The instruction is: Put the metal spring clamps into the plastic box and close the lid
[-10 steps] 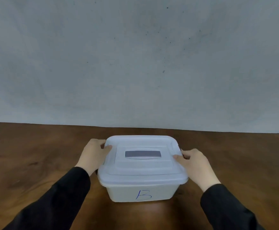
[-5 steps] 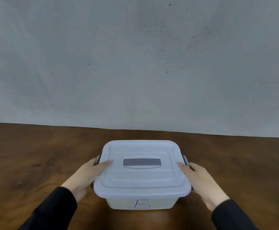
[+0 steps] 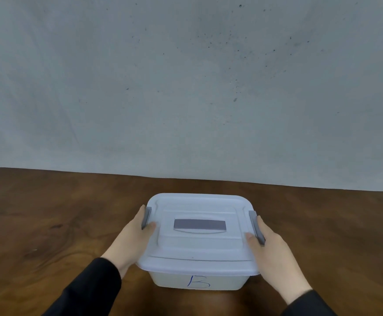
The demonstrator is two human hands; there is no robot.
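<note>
A translucent white rectangular plastic box (image 3: 198, 281) stood on the dark brown wooden surface (image 3: 49, 224), near its front edge and well out from the pale grey speckled wall (image 3: 186, 76) behind. A pale bluish plastic lid (image 3: 197, 249) with rounded corners sat across the top of the box, overhanging its walls, and a flat grey rectangular handle (image 3: 199, 224) lay recessed in the lid's middle. A blue hand-drawn letter "B" (image 3: 197, 282) marked the box's near wall. The left hand (image 3: 132, 238) was curled around the grey latch (image 3: 146, 217) on the box's left side, thumb lying on the lid's top and fingers wrapped behind the latch. The right hand (image 3: 270, 249) mirrored it, clasping the grey latch (image 3: 256, 226) on the right side, thumb on the lid and fingers hidden behind the box's edge. Both latches stood up against the lid's rim; whether they were fully snapped down could not be told. Black sleeves (image 3: 90, 290) covered both forearms. The metal spring clamps could not be seen; the cloudy walls showed nothing of the inside.
</note>
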